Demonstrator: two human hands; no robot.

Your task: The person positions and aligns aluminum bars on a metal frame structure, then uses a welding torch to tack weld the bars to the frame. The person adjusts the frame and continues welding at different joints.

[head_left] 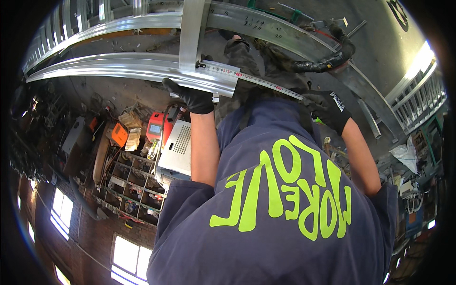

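Note:
My left hand [194, 98], in a black glove, grips the near edge of a shiny ribbed aluminium rail [128, 66] close to its cut right end. Some of its fingers are hidden beneath the metal. A yellow-white tape measure blade [259, 80] runs from an upright aluminium crosspiece [191, 38], over the rail's end, to my right hand [328, 110]. That hand, gloved in black too, is closed round the tape measure's case, which it mostly covers; a bit of bright green shows below the fingers.
A second long rail [266, 28] with handwritten marks lies farther off. A black-wrapped hose [327, 61] curves at the right, near a ladder-like frame [418, 97]. To the left stand a red machine with a screen [156, 128], a perforated metal box [176, 147] and a divided parts rack [133, 183].

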